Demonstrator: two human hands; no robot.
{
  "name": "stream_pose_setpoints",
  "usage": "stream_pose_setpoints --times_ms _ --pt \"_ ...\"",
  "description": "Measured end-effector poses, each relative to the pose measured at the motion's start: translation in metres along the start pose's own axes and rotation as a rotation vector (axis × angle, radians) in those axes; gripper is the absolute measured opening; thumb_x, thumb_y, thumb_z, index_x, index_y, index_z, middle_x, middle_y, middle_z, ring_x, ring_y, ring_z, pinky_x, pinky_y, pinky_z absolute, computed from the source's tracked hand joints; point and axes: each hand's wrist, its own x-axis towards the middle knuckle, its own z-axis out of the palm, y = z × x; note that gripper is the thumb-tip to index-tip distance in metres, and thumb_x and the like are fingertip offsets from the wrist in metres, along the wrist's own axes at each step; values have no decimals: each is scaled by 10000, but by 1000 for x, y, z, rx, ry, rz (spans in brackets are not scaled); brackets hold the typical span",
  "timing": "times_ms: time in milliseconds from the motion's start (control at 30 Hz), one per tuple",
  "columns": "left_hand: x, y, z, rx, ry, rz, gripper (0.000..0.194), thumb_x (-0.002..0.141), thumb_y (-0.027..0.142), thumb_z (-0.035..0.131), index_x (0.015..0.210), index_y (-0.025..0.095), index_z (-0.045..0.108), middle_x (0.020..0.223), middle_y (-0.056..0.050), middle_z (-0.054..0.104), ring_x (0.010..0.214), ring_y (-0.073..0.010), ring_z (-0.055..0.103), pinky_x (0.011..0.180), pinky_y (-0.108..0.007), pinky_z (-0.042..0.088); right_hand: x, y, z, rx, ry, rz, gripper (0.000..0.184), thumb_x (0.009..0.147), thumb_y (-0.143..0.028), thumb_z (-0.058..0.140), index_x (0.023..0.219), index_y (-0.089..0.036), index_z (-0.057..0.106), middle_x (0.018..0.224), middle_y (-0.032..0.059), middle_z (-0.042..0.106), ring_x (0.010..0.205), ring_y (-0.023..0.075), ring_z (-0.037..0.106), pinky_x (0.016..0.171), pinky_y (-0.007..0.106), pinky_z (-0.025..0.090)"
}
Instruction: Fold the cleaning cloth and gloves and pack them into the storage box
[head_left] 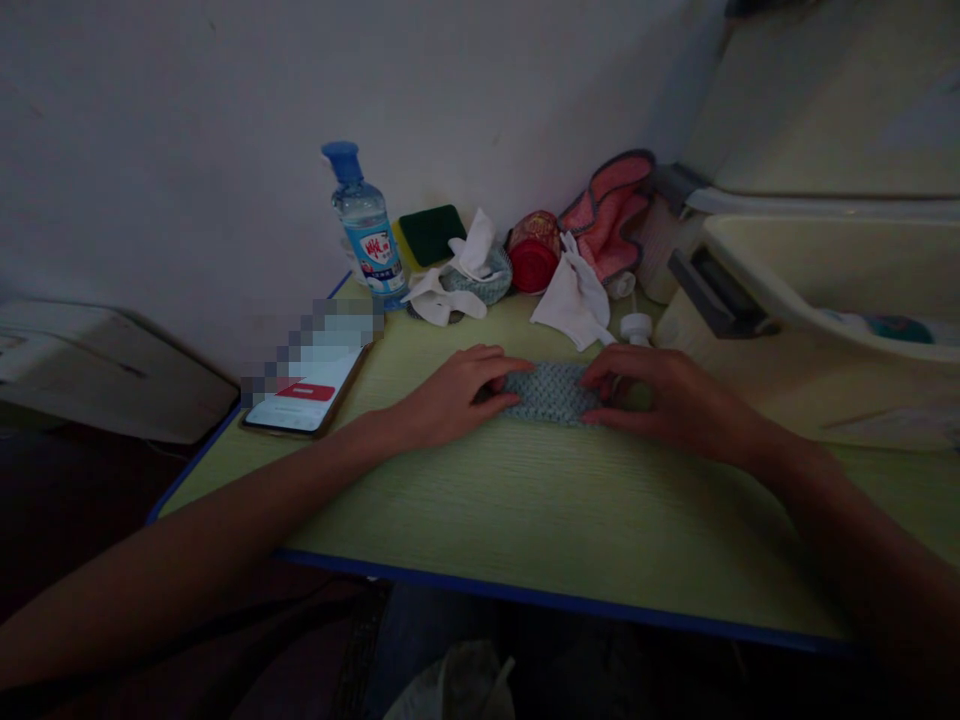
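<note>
Green table, grey-blue pad held on it at both ends.
I log blue edging nearest, then room to move up to the pad. Left hand and right hand each pinch one end, thumb opposite fingers; pad oblong, coarsely woven-looking. Phone flat at left; beige bin blocks the right; behind, clear bottle, sponge and pink cloth near the wall.

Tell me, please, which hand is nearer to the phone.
Left. The left hand sits right of the phone; the right hand is farther right, across the woven piece.
</note>
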Motion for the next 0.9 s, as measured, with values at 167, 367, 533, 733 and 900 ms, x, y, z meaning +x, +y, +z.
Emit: stream_pose_setpoints --times_ms 167,367,533,733,900 --pt "-2 11 -3 4 186 -28 272 819 215 528 1068 108 562 870 -53 547 830 -163 535 771 -308 459 -1 -19 1 -193 229 -109 143 843 -289 541 869 -157 587 793 63 623 717 178 603 642 308 488" --pt "-7 24 5 239 101 6 526 840 402 475 1257 87 415 1273 -197 481 1190 -283 452 993 -454 377 1 -36 23 -327 232 -40 405 903 -351 425 1200 -86 500 1198 198 571 1112 277 549 913 444 472" --pt "-14 24 18 353 -103 -39 714 883 540 338 1389 57 197 1485 -235 213 1402 -286 164 1121 -461 198 -3 -31 42 -381 40 -18 638 923 -465 308 1385 -25 299 1432 254 327 1348 310 288 1033 512 358" --pt "-15 23 15 360 -211 -42 807 865 621 296 1413 41 173 1501 -224 161 1408 -282 130 1136 -426 170 -7 -26 45 -367 -59 -30 734 922 -527 216 1377 42 297 1437 285 281 1361 324 227 1060 514 316" --pt "-13 23 12 344 -264 -38 843 849 642 318 1409 24 196 1495 -239 155 1406 -288 138 1136 -430 163 -6 -25 43 -332 -94 -42 744 910 -544 243 1393 21 281 1442 282 269 1360 328 236 1038 545 332"
